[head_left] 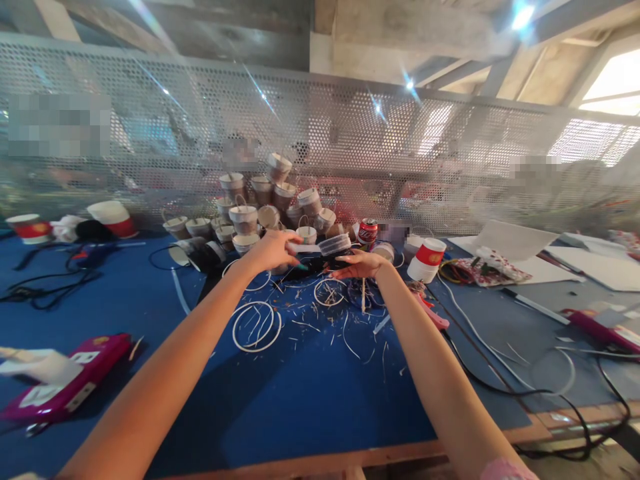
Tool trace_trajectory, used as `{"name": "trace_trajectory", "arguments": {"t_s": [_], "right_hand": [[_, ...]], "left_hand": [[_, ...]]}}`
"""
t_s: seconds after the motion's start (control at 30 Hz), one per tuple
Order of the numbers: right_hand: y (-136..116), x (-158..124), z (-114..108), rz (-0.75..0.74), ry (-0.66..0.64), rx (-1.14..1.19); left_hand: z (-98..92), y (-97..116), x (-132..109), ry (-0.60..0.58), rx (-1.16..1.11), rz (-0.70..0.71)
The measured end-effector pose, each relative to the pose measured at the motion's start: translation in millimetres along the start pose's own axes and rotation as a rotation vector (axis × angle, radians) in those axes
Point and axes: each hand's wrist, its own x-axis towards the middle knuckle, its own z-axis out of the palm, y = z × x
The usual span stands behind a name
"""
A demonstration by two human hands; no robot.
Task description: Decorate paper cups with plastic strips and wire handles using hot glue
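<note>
Near the far side of the blue table, my left hand (pixel 276 251) reaches forward with its thumb and fingers closed on the flat end of a whitish, translucent brush-like piece (pixel 335 245). The wider ribbed end of that piece points right, toward my other hand. My right hand (pixel 361 265) lies to the right with its fingers stretched out to the left and apart, just below the ribbed end. A dark thing (pixel 316 267) shows between the two hands; its kind I cannot make out. Beneath them lie white cable rings (pixel 257 327) and scattered wire offcuts.
Several small white-and-brown buckets (pixel 244 219) are piled behind my hands. A red soda can (pixel 367 231) and a red-and-white paper cup (pixel 427 260) stand to the right, near pink-handled pliers (pixel 434 313). A magenta power strip (pixel 75 380) lies at left. Perforated metal screen (pixel 350 147) closes the back.
</note>
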Motion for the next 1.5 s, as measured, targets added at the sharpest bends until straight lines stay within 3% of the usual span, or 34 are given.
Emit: {"name": "trace_trajectory", "arguments": {"t_s": [0.1, 0.17, 0.3, 0.43, 0.57, 0.7, 0.83, 1.0, 1.13, 1.2, 1.27, 1.4, 1.5], "right_hand": [[-4.8, 1.7, -0.7, 0.096, 0.111, 0.071], [-9.5, 2.7, 2.2, 0.140, 0.114, 0.119], [-15.6, 6.9, 16.6, 0.178, 0.145, 0.151], [-13.5, 16.4, 36.7, 0.131, 0.115, 0.128], [-7.9, 25.6, 53.7, 0.098, 0.024, 0.113], [-6.0, 28.3, 62.7, 0.018, -0.077, 0.017], [-12.7, 24.4, 55.9, 0.035, -0.040, -0.194], [-26.6, 7.7, 21.9, 0.067, 0.379, -0.647], [-35.8, -9.2, 1.0, 0.020, 0.618, -0.803], [-39.7, -15.5, 1.9, -0.055, 0.579, -0.899], [-41.8, -17.2, 11.0, -0.107, 0.443, -0.926], [-34.8, -1.0, 42.2, -0.136, 0.251, -0.728], [-24.2, 17.2, 59.8, -0.136, 0.289, -0.567]], "left_hand": [[-2.3, -2.6, 0.1, 0.084, -0.040, -0.099], [-3.0, -6.2, 0.2, 0.045, -0.163, -0.099], [6.5, -11.6, 1.2, -0.139, -0.627, -0.101], [31.1, -4.9, 4.3, -0.149, -1.109, -0.215], [49.6, 7.0, 6.3, -0.062, -1.324, -0.286], [48.2, 13.2, 6.6, 0.080, -1.459, -0.327], [29.5, 10.4, 8.3, 0.214, -1.482, -0.345], [-7.8, -2.3, 8.6, 0.446, -1.366, -0.169], [-12.6, -1.9, 6.3, 0.427, -1.150, -0.146], [-0.4, 3.0, 6.3, 0.348, -1.118, -0.157], [16.9, 8.3, 7.2, 0.248, -1.078, -0.198], [48.1, 15.8, 9.0, 0.203, -0.982, -0.200], [56.9, 18.3, 8.8, 0.216, -0.945, -0.124]]}}
